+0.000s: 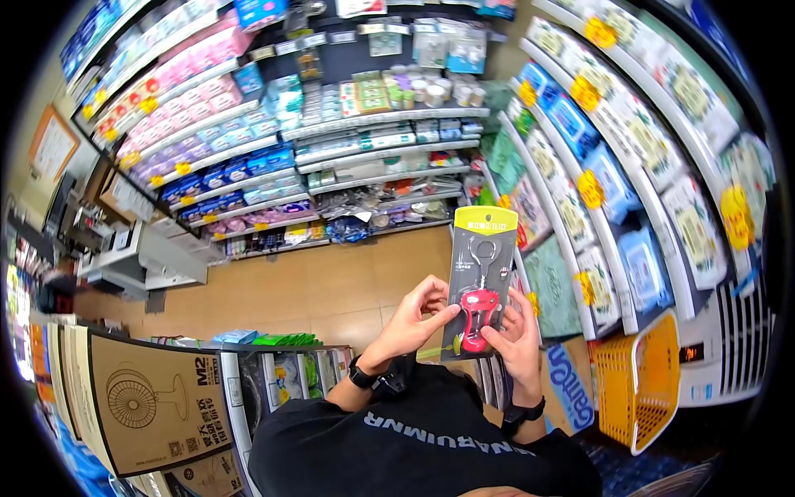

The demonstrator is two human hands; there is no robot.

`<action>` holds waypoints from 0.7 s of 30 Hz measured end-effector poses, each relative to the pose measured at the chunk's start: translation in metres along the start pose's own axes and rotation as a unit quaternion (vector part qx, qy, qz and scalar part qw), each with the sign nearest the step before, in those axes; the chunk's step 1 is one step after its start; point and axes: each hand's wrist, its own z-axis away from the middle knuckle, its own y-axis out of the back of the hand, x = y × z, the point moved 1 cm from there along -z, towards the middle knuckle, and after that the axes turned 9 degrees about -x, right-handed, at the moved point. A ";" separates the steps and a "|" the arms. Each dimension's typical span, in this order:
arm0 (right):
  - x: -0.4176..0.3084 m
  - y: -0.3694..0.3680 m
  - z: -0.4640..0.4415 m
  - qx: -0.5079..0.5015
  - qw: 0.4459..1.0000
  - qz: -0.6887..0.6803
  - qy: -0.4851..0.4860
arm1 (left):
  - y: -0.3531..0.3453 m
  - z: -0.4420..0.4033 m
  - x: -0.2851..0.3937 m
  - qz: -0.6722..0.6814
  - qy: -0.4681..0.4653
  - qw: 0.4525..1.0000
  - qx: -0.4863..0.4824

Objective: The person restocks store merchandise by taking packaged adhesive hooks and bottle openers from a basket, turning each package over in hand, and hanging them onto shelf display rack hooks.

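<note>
A packaged red corkscrew [479,308] on a dark card with a yellow-green top is held upright in front of my chest. My left hand [420,316] grips the card's left edge, its thumb lying on the front near the red body. On the other side, my right hand [516,341] holds the lower right edge, thumb pressed on the front. The fingers behind the card are partly hidden. Each wrist wears a black band.
Shelves of packaged goods [381,124] line the far wall, and wipes and tissue packs fill the right shelves [613,166]. A yellow basket [636,385] stands at lower right. At lower left is a fan carton [149,406]. Tiled floor [331,282] runs between.
</note>
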 end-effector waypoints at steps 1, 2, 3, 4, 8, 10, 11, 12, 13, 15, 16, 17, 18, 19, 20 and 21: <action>0.002 -0.009 -0.010 -0.004 1.000 0.000 -0.007 | 0.010 0.002 0.002 0.003 -0.005 1.000 0.013; 0.005 -0.014 -0.019 -0.013 1.000 0.000 -0.010 | 0.018 0.005 0.004 0.007 -0.008 1.000 0.024; 0.010 -0.019 -0.026 -0.024 1.000 0.003 -0.013 | 0.026 0.008 0.005 0.006 -0.009 0.999 0.033; 0.014 -0.023 -0.036 -0.035 0.999 0.005 -0.015 | 0.034 0.009 0.006 0.013 -0.013 0.999 0.048; 0.022 -0.039 -0.068 -0.074 0.996 -0.011 -0.055 | 0.064 0.014 0.006 0.028 -0.022 0.996 0.088; 0.024 -0.047 -0.088 -0.089 0.994 -0.003 -0.068 | 0.079 0.012 0.004 0.031 -0.026 0.993 0.108; 0.027 -0.050 -0.098 -0.098 0.993 -0.007 -0.072 | 0.086 0.011 0.003 0.036 -0.027 0.992 0.120; 0.031 -0.054 -0.108 -0.106 0.991 -0.011 -0.076 | 0.094 0.008 0.004 0.034 -0.029 0.991 0.127; 0.032 -0.057 -0.120 -0.115 0.990 -0.010 -0.077 | 0.101 0.006 0.005 0.030 -0.031 0.989 0.144; 0.038 -0.063 -0.147 -0.138 0.987 -0.018 -0.079 | 0.119 -0.001 0.007 0.022 -0.035 0.985 0.169; 0.041 -0.067 -0.161 -0.154 0.984 -0.023 -0.081 | 0.130 -0.005 0.007 0.014 -0.041 0.981 0.188; 0.042 -0.071 -0.175 -0.162 0.983 -0.022 -0.085 | 0.140 -0.010 0.008 0.006 -0.048 0.977 0.206; 0.045 -0.073 -0.190 -0.171 0.981 -0.025 -0.084 | 0.150 -0.016 0.011 0.001 -0.051 0.976 0.214; 0.048 -0.076 -0.205 -0.183 0.979 -0.030 -0.080 | 0.161 -0.022 0.014 -0.008 -0.056 0.973 0.223; 0.051 -0.078 -0.221 -0.194 0.977 -0.035 -0.075 | 0.172 -0.029 0.019 -0.016 -0.062 0.971 0.231; 0.054 -0.080 -0.238 -0.208 0.975 -0.039 -0.070 | 0.183 -0.038 0.025 -0.022 -0.064 0.969 0.238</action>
